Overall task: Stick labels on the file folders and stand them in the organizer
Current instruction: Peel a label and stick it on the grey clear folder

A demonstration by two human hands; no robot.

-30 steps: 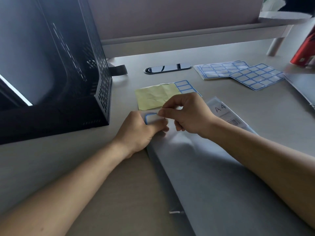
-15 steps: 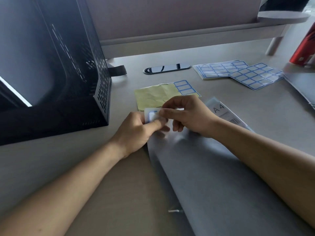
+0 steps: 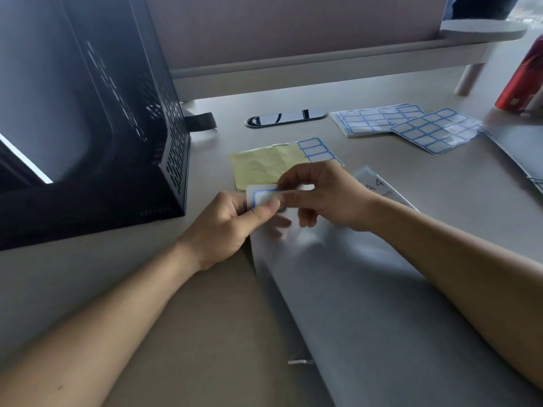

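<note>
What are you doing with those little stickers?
A person is sticking a white blue-bordered label onto the top corner of a grey plastic file folder lying on the beige desk. The left hand pinches that corner with its thumb on the label, and the right hand holds the label's other end. More blue-bordered label sheets lie further back, beside a part-used yellow backing sheet. The black mesh organizer stands on the left.
</note>
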